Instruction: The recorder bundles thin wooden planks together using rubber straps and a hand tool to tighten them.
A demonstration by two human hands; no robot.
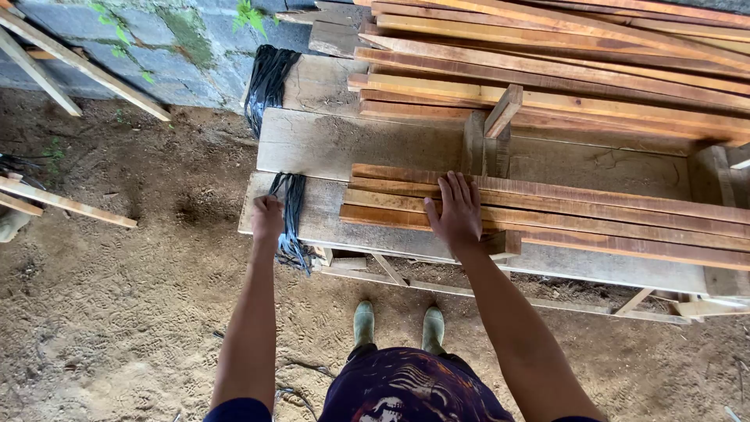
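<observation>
Right hand (455,212) lay flat, fingers spread, on wooden slats (562,215): stiff, light, splintery; best gripped near ends. Left hand (267,216) closed on black straps (294,211), limp.

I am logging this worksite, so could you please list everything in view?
Wooden slats: a few, reddish-brown, flat on the near bench plank.
Slat stack: many, brown, piled at the back.
Bench: one, grey wide planks.
Black straps: one bundle, over the bench's left end; another bundle behind.
Loose battens: several, pale, on the dirt at left.
Stone wall: grey, mossy, top left.
Boots: two, green, on sandy ground.
Left hand: beside the straps.
Right hand: flat on the slats.
</observation>
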